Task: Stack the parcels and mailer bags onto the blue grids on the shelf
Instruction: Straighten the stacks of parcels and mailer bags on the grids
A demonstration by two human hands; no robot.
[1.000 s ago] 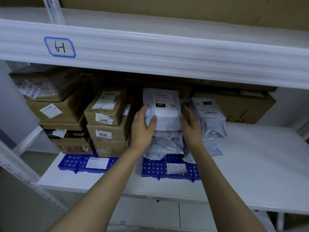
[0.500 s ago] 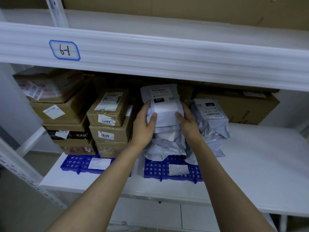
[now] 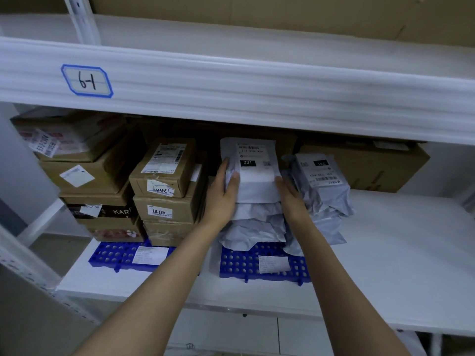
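White shelving fills my view: the shelf [image 3: 385,253] that carries everything, and above it a thick beam wearing a blue-edged tag [image 3: 87,80] with a handwritten mark I read as "6-1". That beam cuts off the tops of whatever stands at the back, and the rear of the bay is too dark to read. At the back right a large brown carton [image 3: 365,168] is half hidden behind a leaning pile of grey mailer bags [image 3: 321,199]. On the left, cardboard parcels [image 3: 164,186] stand in two stacks over the left blue grid [image 3: 115,255], covering all but its front strip; a paper slip lies there, its print too small to make out. The right blue grid [image 3: 246,268] shows only its front edge too, with another unreadable slip, the rest buried under crumpled bags. On top of that middle pile sits the white mailer bag [image 3: 253,181], its label showing "231". My left hand [image 3: 222,196] presses flat against its left side, thumb on the front face; my right hand [image 3: 290,196] presses its right side, fingers partly lost behind the bag. My forearms block the gap between the two grids.
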